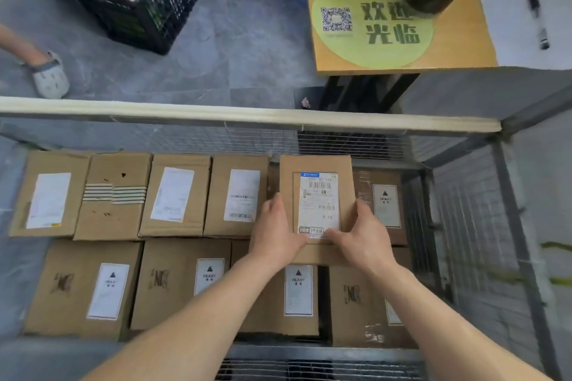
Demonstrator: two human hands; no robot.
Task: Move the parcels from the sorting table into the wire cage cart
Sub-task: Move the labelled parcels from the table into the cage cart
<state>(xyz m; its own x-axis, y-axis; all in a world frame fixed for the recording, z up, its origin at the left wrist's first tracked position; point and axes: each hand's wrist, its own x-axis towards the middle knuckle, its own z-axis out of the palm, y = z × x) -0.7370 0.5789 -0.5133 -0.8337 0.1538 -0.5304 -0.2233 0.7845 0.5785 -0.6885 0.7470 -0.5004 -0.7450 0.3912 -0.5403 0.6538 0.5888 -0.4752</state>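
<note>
Left of the grip, two rows of parcels point(176, 195) already fill the wire cage cart point(247, 116). The left hand point(275, 229) and right hand point(362, 235) curl round the near corners of a labelled parcel point(315, 195), held above the boxes beneath it. Setting it down is likely what's left; I cannot tell whether more wait on the table.

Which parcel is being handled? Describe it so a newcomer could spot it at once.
Look inside the wire cage cart, at the back row of cardboard boxes below its cream top rail. Near the right end, the left hand and right hand grip one parcel by its near corners. Only its label has a blue header strip.
</note>
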